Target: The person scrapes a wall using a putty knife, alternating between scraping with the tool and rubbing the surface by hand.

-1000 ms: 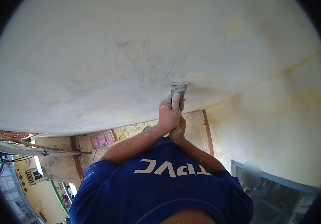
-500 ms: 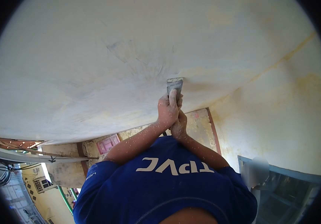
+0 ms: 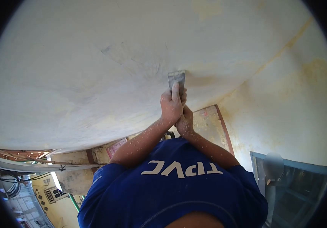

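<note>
Scraper [image 3: 176,77]: looks light, stiff; hold the low end.
Left hand [image 3: 170,109]: you grip it.
Right hand [image 3: 185,122]: can't tell.

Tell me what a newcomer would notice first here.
Probably the bright blue shirt with white letters, filling the bottom centre. Above it, the dust-flecked left hand holds a flat grey scraper to smudged off-white plaster, the right hand close beneath. A yellow-brown seam crosses the upper right.

Yellow-stained wall [image 3: 281,114], blue-grey frame [image 3: 304,165].
</note>
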A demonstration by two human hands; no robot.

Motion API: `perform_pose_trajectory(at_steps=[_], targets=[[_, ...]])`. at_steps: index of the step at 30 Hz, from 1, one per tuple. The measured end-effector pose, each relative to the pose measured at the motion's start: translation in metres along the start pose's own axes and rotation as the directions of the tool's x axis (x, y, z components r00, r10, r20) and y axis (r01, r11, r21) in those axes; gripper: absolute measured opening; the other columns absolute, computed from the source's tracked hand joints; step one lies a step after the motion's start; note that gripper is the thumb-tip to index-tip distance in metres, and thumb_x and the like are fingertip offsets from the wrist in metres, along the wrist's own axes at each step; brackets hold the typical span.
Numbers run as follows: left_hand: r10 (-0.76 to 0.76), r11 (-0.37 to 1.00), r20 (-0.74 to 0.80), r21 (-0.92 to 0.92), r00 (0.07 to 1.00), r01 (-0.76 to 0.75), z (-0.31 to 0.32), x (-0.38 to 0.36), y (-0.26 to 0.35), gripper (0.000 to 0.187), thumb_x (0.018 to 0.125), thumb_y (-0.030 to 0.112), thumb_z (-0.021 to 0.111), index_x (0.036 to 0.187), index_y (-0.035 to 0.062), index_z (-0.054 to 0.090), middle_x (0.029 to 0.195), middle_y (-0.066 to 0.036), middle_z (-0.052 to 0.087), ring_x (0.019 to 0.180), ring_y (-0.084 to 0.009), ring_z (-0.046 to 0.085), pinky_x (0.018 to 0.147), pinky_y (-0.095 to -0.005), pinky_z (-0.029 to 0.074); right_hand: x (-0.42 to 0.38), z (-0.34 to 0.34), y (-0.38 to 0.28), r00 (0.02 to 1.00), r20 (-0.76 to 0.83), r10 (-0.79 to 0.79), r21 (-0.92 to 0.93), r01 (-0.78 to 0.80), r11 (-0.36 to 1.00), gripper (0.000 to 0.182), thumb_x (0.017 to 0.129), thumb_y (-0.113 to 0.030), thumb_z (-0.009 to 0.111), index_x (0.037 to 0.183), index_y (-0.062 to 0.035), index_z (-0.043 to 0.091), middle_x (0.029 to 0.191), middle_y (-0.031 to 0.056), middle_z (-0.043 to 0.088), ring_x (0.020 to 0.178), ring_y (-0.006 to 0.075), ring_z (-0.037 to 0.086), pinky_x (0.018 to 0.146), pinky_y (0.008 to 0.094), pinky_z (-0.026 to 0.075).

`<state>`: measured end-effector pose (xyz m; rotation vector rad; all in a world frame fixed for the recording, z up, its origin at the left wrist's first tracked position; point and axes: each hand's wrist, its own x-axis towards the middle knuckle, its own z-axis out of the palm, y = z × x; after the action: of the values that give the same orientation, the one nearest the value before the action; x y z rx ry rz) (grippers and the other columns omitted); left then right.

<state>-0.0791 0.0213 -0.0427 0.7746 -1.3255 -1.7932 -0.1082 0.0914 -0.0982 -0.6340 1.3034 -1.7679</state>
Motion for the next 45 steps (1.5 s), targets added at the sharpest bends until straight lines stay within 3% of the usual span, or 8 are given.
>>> perform_pose_trajectory(at_steps=[22,30,35,38,40,41,43,45], targets=[[-0.090,0.991,-0.096,0.088,0.991,0.098,-0.001,-0.007,-0.003,0.044,0.096,0.036,0.041,0.083,-0.0042,0.054,0.058,-0.003,0.048,0.044,-0.0083,0.041,0.040,-0.0221,0.033,-0.013,0.005,0.004,0.992,-0.023,0.128,0.078,-0.126,0.989,0.036,0.092,-0.037,0.051,0.085,-0.0017,0.052,0.058,-0.0010,0.050,0.046,0.0041,0.044,0.040,0.0206,0.033],[0.036,0.980,-0.047,0.196,0.998,-0.026,-0.001,-0.002,0.002,0.041,0.096,0.033,0.042,0.083,-0.0036,0.054,0.057,-0.003,0.049,0.044,-0.0068,0.040,0.038,-0.0214,0.031,-0.019,0.013,0.010,0.996,-0.031,0.088,0.192,-0.080,0.978,0.035,0.093,-0.037,0.049,0.087,-0.0024,0.052,0.057,-0.0018,0.048,0.043,0.0034,0.043,0.037,0.0195,0.031],[-0.107,0.976,-0.065,0.184,0.992,0.117,0.000,-0.003,0.008,0.037,0.095,0.030,0.044,0.085,-0.0037,0.056,0.056,-0.003,0.051,0.047,-0.0090,0.045,0.045,-0.0266,0.038,-0.002,0.016,0.005,0.994,-0.103,-0.031,0.137,0.045,0.990,0.040,0.093,-0.041,0.047,0.092,-0.0013,0.052,0.061,-0.0004,0.050,0.045,0.0040,0.045,0.038,0.0191,0.034],[0.025,0.947,0.087,0.317,0.996,-0.051,0.015,-0.002,0.038,0.034,0.095,0.027,0.045,0.093,-0.0044,0.055,0.069,-0.006,0.055,0.057,-0.0127,0.051,0.053,-0.0246,0.043,0.023,0.020,-0.013,0.939,-0.267,-0.214,0.247,0.282,0.927,0.042,0.093,-0.042,0.045,0.094,-0.0009,0.051,0.073,0.0030,0.053,0.062,0.0088,0.053,0.053,0.0252,0.043],[0.297,0.684,0.450,0.515,0.842,-0.516,0.016,-0.005,0.055,0.031,0.093,0.023,0.047,0.106,-0.0045,0.054,0.087,-0.013,0.058,0.077,-0.0225,0.057,0.072,-0.0317,0.047,0.022,0.001,-0.031,0.923,-0.036,-0.383,0.301,0.375,0.876,0.036,0.094,-0.033,0.038,0.104,-0.0005,0.050,0.097,0.0081,0.055,0.090,0.0161,0.056,0.076,0.0278,0.045],[0.392,0.637,0.490,0.467,0.779,-0.614,0.017,-0.013,0.059,0.032,0.086,0.012,0.053,0.114,-0.0021,0.050,0.110,-0.021,0.054,0.101,-0.0352,0.052,0.085,-0.0390,0.042,0.021,-0.003,-0.033,0.919,-0.044,-0.391,0.306,0.385,0.871,0.036,0.094,-0.033,0.038,0.104,-0.0005,0.050,0.097,0.0081,0.055,0.090,0.0161,0.056,0.076,0.0278,0.045],[0.364,0.610,0.539,0.479,0.760,-0.632,0.001,-0.026,0.049,0.035,0.085,0.013,0.054,0.117,-0.0020,0.048,0.113,-0.021,0.053,0.105,-0.0347,0.051,0.088,-0.0394,0.042,0.013,-0.011,-0.035,0.994,-0.086,-0.062,0.721,0.105,0.685,0.044,0.093,-0.045,0.039,0.090,-0.0025,0.052,0.069,0.0059,0.053,0.060,0.0161,0.053,0.057,0.0281,0.043],[0.207,0.662,0.570,0.516,0.795,-0.543,-0.028,-0.036,0.028,0.040,0.088,0.016,0.052,0.123,-0.0024,0.044,0.117,-0.020,0.053,0.107,-0.0311,0.052,0.090,-0.0393,0.042,0.002,-0.034,-0.035,0.995,-0.027,0.094,0.734,-0.044,0.678,0.038,0.091,-0.044,0.042,0.081,-0.0080,0.052,0.057,0.0045,0.049,0.046,0.0170,0.046,0.045,0.0282,0.037]])
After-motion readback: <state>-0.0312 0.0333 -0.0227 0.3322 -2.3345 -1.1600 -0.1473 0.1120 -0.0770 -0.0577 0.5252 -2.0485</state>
